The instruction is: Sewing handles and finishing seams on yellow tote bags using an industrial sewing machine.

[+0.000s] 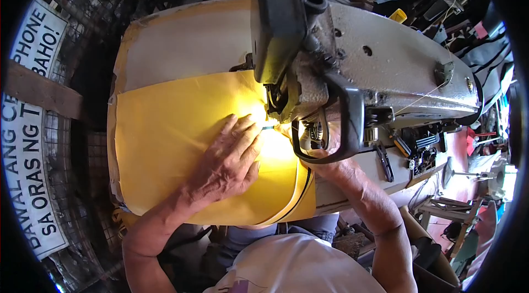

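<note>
A yellow sheet (165, 127) lies flat on the sewing machine's bed, its right part under the brightly lit needle area. My left hand (231, 155) rests palm down on the sheet, fingers stretched toward the needle. The grey sewing machine (397, 56) reaches in from the right, and a black loop-shaped part (352, 122) hangs from its head. Behind that loop, my right hand (328, 163) is at the sheet's right edge by the needle; its fingers are mostly hidden. A narrow yellow strip with a black line (300, 196) curves from the needle area down toward my lap.
Small tools, among them dark pliers or snips (384, 162), lie on the table right of my right forearm. White signs (41, 183) hang on wire mesh at the left. A wooden stool (452, 210) stands at the lower right. Cluttered materials fill the far right.
</note>
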A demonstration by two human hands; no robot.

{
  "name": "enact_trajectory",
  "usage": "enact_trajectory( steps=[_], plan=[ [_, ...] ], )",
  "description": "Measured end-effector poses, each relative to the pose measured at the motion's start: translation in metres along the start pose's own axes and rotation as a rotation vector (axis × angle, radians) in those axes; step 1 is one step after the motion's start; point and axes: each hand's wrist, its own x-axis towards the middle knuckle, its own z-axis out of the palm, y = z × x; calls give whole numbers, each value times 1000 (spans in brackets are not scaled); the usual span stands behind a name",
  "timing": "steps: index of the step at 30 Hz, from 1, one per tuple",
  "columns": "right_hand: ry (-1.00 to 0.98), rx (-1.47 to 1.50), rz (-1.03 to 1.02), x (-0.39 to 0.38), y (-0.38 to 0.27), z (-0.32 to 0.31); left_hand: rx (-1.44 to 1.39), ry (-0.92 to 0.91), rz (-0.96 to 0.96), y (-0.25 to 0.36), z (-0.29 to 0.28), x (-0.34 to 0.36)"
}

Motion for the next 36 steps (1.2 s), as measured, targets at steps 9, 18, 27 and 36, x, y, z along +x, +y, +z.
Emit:
enact_trajectory(
  steps=[9, 18, 27, 36],
  plan=[
    [187, 110, -57, 21, -1, -4, -73, -16, -50, -6, 4, 1],
    [149, 15, -5, 10, 16, 7, -45, -18, -60, -1, 4, 3],
    [87, 92, 44, 9, 31, 27, 28, -41, -24, -6, 2, 5],
    [-45, 134, -170, 24, 51, 11, -44, -77, -37, -9, 0, 4]
  ],
)
